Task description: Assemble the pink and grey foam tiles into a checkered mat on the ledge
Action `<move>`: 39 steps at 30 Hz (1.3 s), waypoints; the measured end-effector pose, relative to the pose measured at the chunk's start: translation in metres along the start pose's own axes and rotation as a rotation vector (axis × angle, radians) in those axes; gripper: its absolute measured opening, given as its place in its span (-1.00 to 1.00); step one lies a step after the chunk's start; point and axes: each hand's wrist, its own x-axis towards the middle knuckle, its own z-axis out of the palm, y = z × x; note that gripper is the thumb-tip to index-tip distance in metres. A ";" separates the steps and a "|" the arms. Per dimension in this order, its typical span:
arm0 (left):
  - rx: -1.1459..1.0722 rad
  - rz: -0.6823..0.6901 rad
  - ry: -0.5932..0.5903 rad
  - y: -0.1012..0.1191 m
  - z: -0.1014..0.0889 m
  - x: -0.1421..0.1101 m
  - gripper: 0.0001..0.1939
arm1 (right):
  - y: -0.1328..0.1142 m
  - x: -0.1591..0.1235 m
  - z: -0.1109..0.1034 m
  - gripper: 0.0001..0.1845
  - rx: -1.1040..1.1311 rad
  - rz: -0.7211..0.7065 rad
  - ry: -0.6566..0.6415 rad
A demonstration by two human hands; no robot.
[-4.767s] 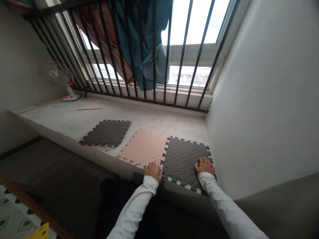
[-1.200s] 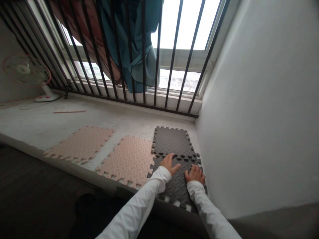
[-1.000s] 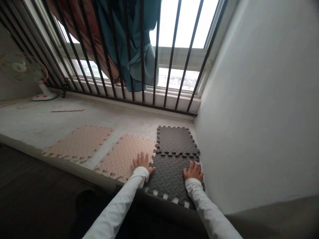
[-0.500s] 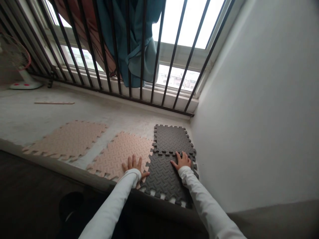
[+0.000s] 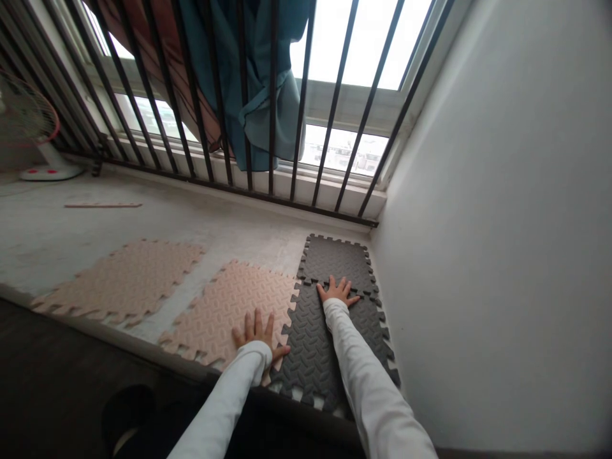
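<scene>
Pale ledge (image 5: pixel 191 210) stretches left of and behind the near dark mat (image 5: pixel 308 338). Well to that mat's left lies the loose pink mat (image 5: pixel 127 277); the closer pink mat (image 5: pixel 234 290) meets its left edge, and the left hand (image 5: pixel 255 331) rests there, fingers spread, gripping nothing. Behind it sits the back dark mat (image 5: pixel 337 258), where the right hand (image 5: pixel 337 291), also splayed and empty, covers the seam. To its right rises the wall (image 5: pixel 478 255). Seam-pressing seems in hand; pressing squarely calls for flat palms and steady tiles.
</scene>
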 end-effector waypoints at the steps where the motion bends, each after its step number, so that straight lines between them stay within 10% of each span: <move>1: 0.000 -0.002 -0.004 0.000 0.000 0.000 -0.09 | -0.002 0.002 0.000 -0.36 0.001 0.003 0.005; 19: 0.013 -0.005 0.002 -0.001 0.003 0.002 -0.10 | -0.021 0.018 -0.003 -0.31 0.041 0.094 -0.049; 39: 0.009 -0.007 -0.020 -0.001 -0.001 0.001 -0.07 | -0.003 0.012 0.016 -0.16 -0.107 -0.128 0.025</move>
